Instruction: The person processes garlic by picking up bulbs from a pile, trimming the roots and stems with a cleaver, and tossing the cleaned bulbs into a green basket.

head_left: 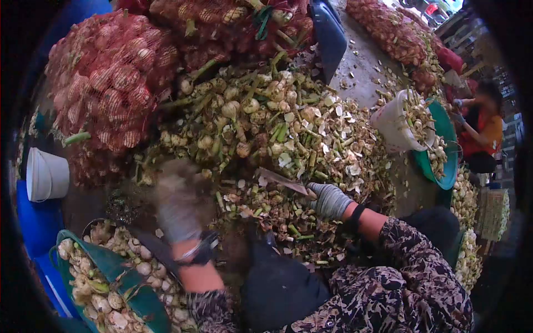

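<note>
A white bucket (48, 176) sits beside blue plastic (34, 222).

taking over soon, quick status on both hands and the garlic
right hand gripping knife; left hand motion-blurred, grip unclear; untrimmed garlic heaped ahead, cut stalks littering the ground below the knife

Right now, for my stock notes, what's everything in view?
Garlic pile: one, tan-green, centre
Trimmings: many, white-green, below centre
Net bags: several, red, top
White buckets: two, left and right
Green containers: at least two, lower left, right
Blue items: several, left edge, top
Woven basket: one, pale, right
Co-worker: one, orange top, upper right
Knife: one, brownish, right hand
Left hand, right hand: two, grey-gloved, centre
</note>
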Demonstrator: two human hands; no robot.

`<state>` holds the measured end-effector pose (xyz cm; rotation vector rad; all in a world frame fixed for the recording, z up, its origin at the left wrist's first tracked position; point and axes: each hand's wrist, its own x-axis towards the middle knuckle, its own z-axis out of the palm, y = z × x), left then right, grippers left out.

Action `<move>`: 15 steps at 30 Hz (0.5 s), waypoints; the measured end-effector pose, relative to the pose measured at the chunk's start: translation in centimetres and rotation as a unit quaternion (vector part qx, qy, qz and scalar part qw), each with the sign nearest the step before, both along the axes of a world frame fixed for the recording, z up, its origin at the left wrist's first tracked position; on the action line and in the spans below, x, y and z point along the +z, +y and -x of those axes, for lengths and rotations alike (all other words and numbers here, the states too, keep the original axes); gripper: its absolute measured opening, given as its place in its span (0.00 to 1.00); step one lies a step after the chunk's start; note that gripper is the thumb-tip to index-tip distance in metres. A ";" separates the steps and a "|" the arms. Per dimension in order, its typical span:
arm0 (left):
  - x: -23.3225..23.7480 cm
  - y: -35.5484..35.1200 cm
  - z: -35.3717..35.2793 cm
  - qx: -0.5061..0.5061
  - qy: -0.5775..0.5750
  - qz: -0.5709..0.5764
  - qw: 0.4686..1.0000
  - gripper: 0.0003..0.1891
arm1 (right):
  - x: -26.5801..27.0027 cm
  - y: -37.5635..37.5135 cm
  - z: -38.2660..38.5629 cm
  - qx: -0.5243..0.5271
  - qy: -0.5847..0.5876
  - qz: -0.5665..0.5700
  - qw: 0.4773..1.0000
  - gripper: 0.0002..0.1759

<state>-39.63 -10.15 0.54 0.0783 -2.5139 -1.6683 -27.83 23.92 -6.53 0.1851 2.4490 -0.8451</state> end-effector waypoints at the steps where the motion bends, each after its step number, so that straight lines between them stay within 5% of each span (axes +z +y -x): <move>1: -6.1 2.2 1.1 -0.053 -0.055 -0.289 0.954 0.11 | 0.0 0.1 0.0 -0.001 0.001 -0.003 1.000 0.25; 2: -12.1 3.5 2.4 -0.202 0.058 -0.263 0.942 0.18 | 0.0 0.3 -0.2 -0.008 0.017 0.007 1.000 0.25; 5: -16.4 10.6 4.6 -0.197 -0.103 -0.169 0.960 0.24 | 0.7 0.8 -0.3 -0.031 0.003 -0.003 1.000 0.24; 6: -16.6 11.8 5.4 -0.217 -0.093 0.104 0.966 0.25 | 0.5 1.3 -0.5 -0.035 0.012 0.004 0.999 0.24; 7: -16.8 12.7 6.0 -0.220 -0.074 0.369 0.900 0.27 | 0.4 1.7 -0.5 -0.038 0.021 0.012 0.999 0.24; 8: -16.8 13.4 5.9 -0.187 0.025 0.414 0.891 0.27 | 0.8 1.8 -0.5 -0.065 0.006 0.024 0.998 0.23; 11: -16.9 14.8 6.5 -0.168 -0.059 0.505 0.845 0.24 | 1.1 2.2 0.0 -0.069 -0.001 0.017 0.997 0.23; 15: -17.5 14.0 6.2 -0.153 -0.007 0.512 0.845 0.21 | 1.5 2.3 0.8 -0.067 -0.017 0.045 0.997 0.22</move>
